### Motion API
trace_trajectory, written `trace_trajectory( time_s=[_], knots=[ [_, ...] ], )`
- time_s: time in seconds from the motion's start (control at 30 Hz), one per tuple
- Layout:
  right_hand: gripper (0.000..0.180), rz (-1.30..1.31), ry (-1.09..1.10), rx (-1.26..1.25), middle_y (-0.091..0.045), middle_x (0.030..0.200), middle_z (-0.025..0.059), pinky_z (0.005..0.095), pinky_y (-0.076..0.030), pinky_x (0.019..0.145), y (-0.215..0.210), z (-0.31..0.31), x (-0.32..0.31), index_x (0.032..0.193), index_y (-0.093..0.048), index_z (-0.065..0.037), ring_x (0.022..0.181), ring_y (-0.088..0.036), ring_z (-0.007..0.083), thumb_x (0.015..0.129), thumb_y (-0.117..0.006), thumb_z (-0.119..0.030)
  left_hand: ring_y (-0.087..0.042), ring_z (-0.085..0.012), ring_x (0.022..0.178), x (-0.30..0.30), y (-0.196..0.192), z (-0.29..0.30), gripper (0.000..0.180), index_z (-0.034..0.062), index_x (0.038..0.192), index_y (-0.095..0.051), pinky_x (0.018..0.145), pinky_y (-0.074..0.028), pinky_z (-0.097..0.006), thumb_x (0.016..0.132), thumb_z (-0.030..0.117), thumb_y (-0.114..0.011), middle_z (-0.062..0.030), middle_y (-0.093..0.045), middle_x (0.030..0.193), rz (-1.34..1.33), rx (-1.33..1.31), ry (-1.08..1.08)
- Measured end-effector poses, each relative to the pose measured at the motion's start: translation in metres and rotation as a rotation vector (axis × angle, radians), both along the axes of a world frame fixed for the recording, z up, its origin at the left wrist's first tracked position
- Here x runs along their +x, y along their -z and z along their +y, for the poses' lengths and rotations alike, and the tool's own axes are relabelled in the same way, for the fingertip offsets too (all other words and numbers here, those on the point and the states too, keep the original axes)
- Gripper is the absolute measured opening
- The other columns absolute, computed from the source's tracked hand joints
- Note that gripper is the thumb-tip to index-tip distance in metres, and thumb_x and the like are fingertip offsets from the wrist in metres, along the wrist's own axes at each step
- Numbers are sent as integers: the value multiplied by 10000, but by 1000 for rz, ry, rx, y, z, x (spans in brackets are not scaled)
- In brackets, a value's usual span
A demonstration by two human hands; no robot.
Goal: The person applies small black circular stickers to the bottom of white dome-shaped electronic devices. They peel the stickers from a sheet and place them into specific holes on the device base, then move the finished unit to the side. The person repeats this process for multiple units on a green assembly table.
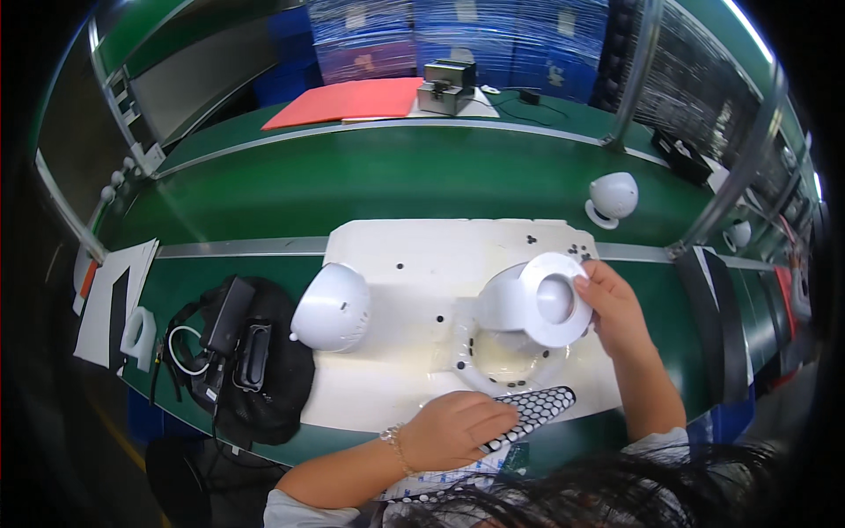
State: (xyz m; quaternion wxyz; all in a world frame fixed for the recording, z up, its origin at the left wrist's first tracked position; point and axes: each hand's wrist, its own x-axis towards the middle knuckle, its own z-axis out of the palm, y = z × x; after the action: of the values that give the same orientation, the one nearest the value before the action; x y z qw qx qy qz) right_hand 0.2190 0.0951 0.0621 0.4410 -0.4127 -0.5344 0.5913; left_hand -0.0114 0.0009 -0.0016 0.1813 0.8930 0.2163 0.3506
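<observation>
My right hand [614,308] grips the rim of a white plastic stand with a round, ring-shaped base [532,310]; the ring faces up and toward me. Beneath it, partly hidden, a pale ring-shaped piece [476,373] with small black dots lies on the cream board [387,387]. My left hand [458,429] has its fingers bent over a black sheet of white round pads [544,407] at the board's near edge. To the left stands a white rounded housing [334,308], apart from both hands. Small black round pads [578,250] are scattered on the board.
A black bag [277,387] with a dark device and cables lies left. Another white rounded unit [614,195] stands back right on the green bench [396,185]. Metal posts [638,75] rise at the sides. A metal box [443,95] and pink sheet [352,99] sit at the back.
</observation>
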Motion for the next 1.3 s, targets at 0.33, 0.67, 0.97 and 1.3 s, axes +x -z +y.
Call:
trace_trajectory(
  time_s=[0.33,0.67,0.97,1.3],
  knots=[
    [302,-335,24,389,-569,850,41,272,-424,679,25,-20,4,1034,-514,-9,765,-543,144,808,-619,-179,-580,-267,727,-1,-6,2,300,47,970,-610,643,-469,-334,671,60,-631,-108,-614,840,-193,-384,-149],
    [374,-636,-279,1028,-555,790,39,338,-389,689,14,-63,-10,1037,-559,-84,753,-536,229,702,-694,-184,-555,-244,542,0,-9,-7,150,31,833,-628,509,-438,-291,696,83,-662,-103,-596,665,-332,-487,-265],
    [233,-487,-280,993,-593,875,20,321,-402,743,9,-60,-21,932,-603,-97,836,-565,210,719,-674,-159,-558,-234,535,0,-14,-2,102,16,718,-592,493,-430,-302,677,44,-680,-97,-576,632,-234,-207,-224],
    [282,-489,-253,1255,-593,931,-5,287,-404,687,10,-71,-32,980,-612,-100,881,-560,164,702,-656,-124,-548,-248,569,0,-6,-1,289,44,890,-596,508,-422,-331,607,48,-657,-83,-560,654,-220,-91,-212]
  ],
)
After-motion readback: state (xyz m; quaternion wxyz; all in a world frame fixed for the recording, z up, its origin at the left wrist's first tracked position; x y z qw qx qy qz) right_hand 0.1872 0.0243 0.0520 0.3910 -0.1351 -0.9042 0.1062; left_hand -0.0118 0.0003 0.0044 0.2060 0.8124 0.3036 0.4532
